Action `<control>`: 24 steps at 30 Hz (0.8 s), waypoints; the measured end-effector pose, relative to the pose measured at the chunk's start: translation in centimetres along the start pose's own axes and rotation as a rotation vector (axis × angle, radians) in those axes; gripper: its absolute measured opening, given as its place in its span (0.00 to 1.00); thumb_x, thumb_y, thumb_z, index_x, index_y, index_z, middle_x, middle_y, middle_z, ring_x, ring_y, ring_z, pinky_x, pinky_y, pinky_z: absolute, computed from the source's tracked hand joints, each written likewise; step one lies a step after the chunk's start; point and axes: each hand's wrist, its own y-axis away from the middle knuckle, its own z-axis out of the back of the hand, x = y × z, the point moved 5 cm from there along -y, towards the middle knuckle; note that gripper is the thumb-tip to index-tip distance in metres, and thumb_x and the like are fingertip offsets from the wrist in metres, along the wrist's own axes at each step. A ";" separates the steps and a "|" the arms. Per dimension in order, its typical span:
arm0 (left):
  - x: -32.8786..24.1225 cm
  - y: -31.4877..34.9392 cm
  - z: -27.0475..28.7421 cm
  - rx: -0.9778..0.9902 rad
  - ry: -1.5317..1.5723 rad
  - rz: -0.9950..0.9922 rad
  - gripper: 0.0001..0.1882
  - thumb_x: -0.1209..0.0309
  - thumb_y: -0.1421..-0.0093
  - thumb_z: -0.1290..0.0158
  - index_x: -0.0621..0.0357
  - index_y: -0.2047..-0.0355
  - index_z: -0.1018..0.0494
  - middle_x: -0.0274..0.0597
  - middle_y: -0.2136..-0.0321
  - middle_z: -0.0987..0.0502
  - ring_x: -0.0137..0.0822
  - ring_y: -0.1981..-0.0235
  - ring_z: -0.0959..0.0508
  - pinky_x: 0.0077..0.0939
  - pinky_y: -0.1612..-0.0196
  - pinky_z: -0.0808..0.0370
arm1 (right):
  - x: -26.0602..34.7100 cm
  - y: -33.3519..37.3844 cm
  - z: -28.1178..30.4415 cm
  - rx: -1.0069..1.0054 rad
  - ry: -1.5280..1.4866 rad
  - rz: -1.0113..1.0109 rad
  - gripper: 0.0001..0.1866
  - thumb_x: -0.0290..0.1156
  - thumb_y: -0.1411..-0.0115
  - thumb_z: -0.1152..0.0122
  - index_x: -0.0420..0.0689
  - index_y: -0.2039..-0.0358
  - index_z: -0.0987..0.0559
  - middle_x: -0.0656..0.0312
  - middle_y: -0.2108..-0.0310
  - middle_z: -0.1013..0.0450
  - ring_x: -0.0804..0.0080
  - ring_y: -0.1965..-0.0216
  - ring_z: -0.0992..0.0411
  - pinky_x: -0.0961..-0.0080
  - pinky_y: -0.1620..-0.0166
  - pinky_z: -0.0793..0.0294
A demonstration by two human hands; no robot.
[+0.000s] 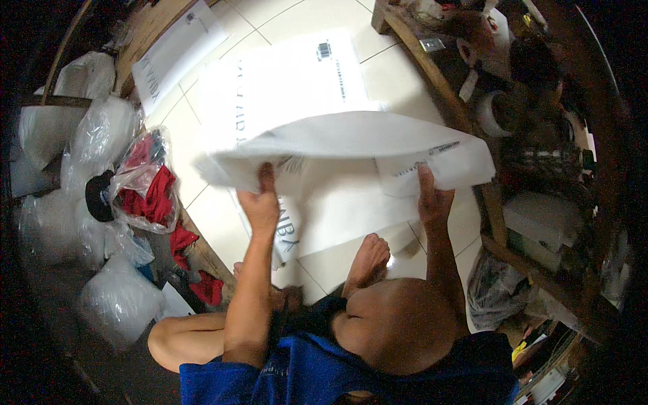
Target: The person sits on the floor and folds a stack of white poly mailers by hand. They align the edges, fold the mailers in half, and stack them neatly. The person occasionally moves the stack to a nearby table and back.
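Between my two hands a white printed plastic bag (351, 135) is held up, bowed across the middle and slightly smeared by motion. My left hand (262, 206) is closed on its left part, thumb lying on top. On the right, my right hand (434, 196) grips the other end with the thumb up; the fingers behind are hidden by the sheet. Below and beyond it, flat white printed bags (283, 81) lie spread on the tiled floor, partly covered by the held one.
Another white printed bag (179, 50) lies at the far left. Bulging clear plastic bags (101, 138) and a bag of red cloth (158, 192) crowd the left. A wooden shelf (432, 67) with a tape roll (495, 113) runs along the right. My bare foot (369, 260) rests on the tiles.
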 end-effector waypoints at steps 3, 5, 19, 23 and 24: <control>-2.7 -3.4 1.8 -0.084 -0.059 -0.083 0.28 0.77 0.37 0.44 0.65 0.38 0.40 0.48 0.55 0.26 0.36 0.60 0.23 0.28 0.55 0.26 | 1.7 -2.0 0.6 0.030 0.031 0.001 0.18 0.37 0.38 0.36 0.34 0.57 0.22 0.51 0.60 0.21 0.63 0.58 0.23 0.66 0.51 0.26; -6.5 -3.6 1.3 0.001 0.088 0.084 0.41 0.79 0.38 0.45 0.59 0.31 0.55 0.55 0.51 0.28 0.38 0.61 0.21 0.25 0.59 0.22 | 3.8 -3.2 0.8 0.143 0.178 -0.071 0.19 0.39 0.37 0.38 0.34 0.57 0.22 0.50 0.64 0.21 0.63 0.63 0.22 0.66 0.55 0.25; -3.5 0.1 -3.4 0.319 -0.189 -0.030 0.25 0.80 0.36 0.58 0.66 0.38 0.46 0.68 0.44 0.36 0.59 0.42 0.32 0.42 0.36 0.40 | 1.3 -0.8 -12.2 0.286 0.355 0.058 0.19 0.29 0.38 0.42 0.35 0.48 0.27 0.41 0.60 0.22 0.52 0.59 0.20 0.63 0.55 0.23; -2.2 0.0 -2.2 0.370 -0.264 -0.004 0.21 0.81 0.39 0.58 0.67 0.44 0.37 0.64 0.49 0.32 0.58 0.45 0.30 0.40 0.38 0.38 | -0.7 -2.9 -8.6 0.281 0.303 -0.068 0.18 0.29 0.37 0.41 0.35 0.49 0.27 0.47 0.60 0.21 0.61 0.60 0.21 0.66 0.53 0.23; -1.5 0.1 -2.2 0.400 -0.322 -0.047 0.20 0.82 0.39 0.58 0.66 0.46 0.34 0.62 0.50 0.31 0.57 0.46 0.29 0.40 0.39 0.37 | -1.0 -3.5 -7.8 0.324 0.266 -0.108 0.18 0.29 0.37 0.41 0.35 0.49 0.26 0.49 0.60 0.21 0.63 0.60 0.22 0.67 0.52 0.23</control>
